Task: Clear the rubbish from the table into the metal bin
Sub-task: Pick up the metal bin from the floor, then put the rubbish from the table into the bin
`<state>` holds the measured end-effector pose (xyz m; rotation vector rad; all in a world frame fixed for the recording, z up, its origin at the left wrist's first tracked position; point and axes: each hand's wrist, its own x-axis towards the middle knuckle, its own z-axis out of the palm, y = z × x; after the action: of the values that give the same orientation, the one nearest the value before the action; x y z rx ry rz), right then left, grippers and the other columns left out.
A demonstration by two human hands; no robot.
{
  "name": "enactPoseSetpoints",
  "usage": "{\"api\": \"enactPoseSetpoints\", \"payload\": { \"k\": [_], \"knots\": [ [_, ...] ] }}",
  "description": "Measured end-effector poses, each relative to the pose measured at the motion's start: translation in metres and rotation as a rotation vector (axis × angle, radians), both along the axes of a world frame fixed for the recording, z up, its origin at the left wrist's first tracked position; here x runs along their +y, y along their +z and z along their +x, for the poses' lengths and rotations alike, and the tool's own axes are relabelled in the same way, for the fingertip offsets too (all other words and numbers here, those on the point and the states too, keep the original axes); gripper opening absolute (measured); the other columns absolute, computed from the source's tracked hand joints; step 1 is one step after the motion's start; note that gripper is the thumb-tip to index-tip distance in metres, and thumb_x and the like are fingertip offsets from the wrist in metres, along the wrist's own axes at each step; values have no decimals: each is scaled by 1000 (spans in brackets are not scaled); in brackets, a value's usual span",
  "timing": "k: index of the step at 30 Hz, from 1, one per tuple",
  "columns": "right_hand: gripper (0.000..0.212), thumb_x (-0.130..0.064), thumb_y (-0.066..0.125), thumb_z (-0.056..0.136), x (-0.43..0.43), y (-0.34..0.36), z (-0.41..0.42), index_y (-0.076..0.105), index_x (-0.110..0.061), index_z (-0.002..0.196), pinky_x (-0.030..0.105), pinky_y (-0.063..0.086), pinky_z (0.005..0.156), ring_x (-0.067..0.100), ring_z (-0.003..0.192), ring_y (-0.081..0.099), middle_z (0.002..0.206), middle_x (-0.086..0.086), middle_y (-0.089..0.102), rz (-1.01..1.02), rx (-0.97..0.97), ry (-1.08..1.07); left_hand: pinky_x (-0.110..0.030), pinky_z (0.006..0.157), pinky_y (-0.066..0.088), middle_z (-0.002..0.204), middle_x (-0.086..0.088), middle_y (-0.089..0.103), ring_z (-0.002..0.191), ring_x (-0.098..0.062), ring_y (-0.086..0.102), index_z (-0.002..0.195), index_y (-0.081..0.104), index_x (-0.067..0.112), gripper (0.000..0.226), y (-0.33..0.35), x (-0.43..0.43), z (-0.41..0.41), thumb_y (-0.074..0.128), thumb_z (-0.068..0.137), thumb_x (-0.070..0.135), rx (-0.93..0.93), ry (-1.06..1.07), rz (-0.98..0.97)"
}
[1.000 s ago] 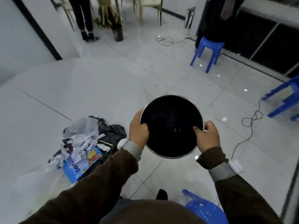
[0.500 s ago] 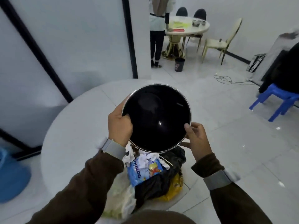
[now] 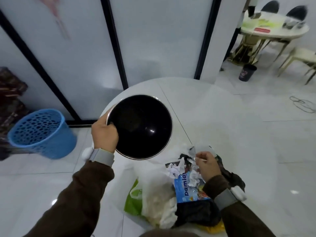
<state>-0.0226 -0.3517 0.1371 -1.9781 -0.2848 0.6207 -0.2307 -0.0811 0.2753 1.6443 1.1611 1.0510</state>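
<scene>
Bin (image 3: 140,127) up in left hand (image 3: 104,134), fingers clamped over its rim, black mouth tilted toward the camera, above the left edge of the round white table (image 3: 213,117). Holds right hand (image 3: 207,165) over the rubbish pile (image 3: 159,202) at the table's near edge, fingers curled among crumpled paper scraps (image 3: 174,170); cannot tell whether pinching any. Blue wrapper (image 3: 185,187) under that wrist; blue basket (image 3: 39,134) on the floor at left.

Tilted metal bin (image 3: 140,127), rubbish (image 3: 186,190) piled nr table (image 3: 205,117) edge
</scene>
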Motion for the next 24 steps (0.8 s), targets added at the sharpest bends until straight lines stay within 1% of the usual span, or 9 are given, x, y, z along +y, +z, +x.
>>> {"api": "enactPoseSetpoints", "payload": {
  "k": [3,5,9,12,15,17,20,22,24],
  "knots": [
    [14,-20,70,88,9,-14,19,60,-24,97,36,52,90,22,98,61,107,3,63,-233,-256,155,-33,98,54,106,3,74,106,-21,67,123,74,24,65,-7,7,-4,42,81,-14,20,75,-41],
    [20,-25,73,84,17,-17,30,61,-26,99,33,48,93,23,102,59,109,3,60,-344,-341,327,-32,101,53,111,4,74,109,-17,66,126,73,27,71,-9,5,-5,41,79,-15,23,123,-65],
    [41,-53,71,81,38,-17,23,61,-26,110,32,46,95,21,105,58,111,-2,59,-411,-445,644,-19,98,50,115,1,74,109,-13,65,129,71,27,74,-13,-1,-10,40,77,-16,73,171,-35],
    [66,-73,63,75,56,-20,-1,57,-30,126,35,41,104,21,120,50,127,-4,57,-439,-615,834,-1,86,45,114,4,73,108,-9,63,130,70,26,73,-18,-9,-15,41,79,-16,74,198,-38],
    [91,-85,53,71,75,-28,-30,45,-28,142,46,26,116,29,140,32,148,3,42,-576,-770,1029,-5,89,44,117,5,71,112,-10,62,131,70,29,69,-19,-15,-22,42,84,-15,68,217,-33],
    [99,-87,48,71,86,-38,-40,38,-25,148,55,12,120,33,149,16,158,7,28,-710,-801,1121,1,87,42,119,8,70,114,-9,60,131,70,28,67,-19,-19,-26,44,86,-15,58,230,-25],
    [72,-68,48,88,95,-51,-44,45,-24,145,61,2,120,34,152,7,161,8,25,-778,-818,1184,6,81,40,109,12,69,109,-3,59,127,71,27,66,-17,-26,-34,45,85,-16,41,280,-12],
    [48,-53,45,96,96,-54,-42,57,-28,136,60,4,120,31,150,14,157,2,34,-722,-830,1140,6,80,39,107,11,69,103,3,57,125,73,25,64,-18,-29,-42,45,85,-16,53,306,4],
    [38,-45,44,99,93,-53,-37,67,-31,125,57,8,120,28,146,26,150,-2,45,-626,-806,1037,-2,89,43,110,9,71,107,1,59,126,73,26,63,-20,-28,-49,46,85,-14,62,316,23]
  ]
}}
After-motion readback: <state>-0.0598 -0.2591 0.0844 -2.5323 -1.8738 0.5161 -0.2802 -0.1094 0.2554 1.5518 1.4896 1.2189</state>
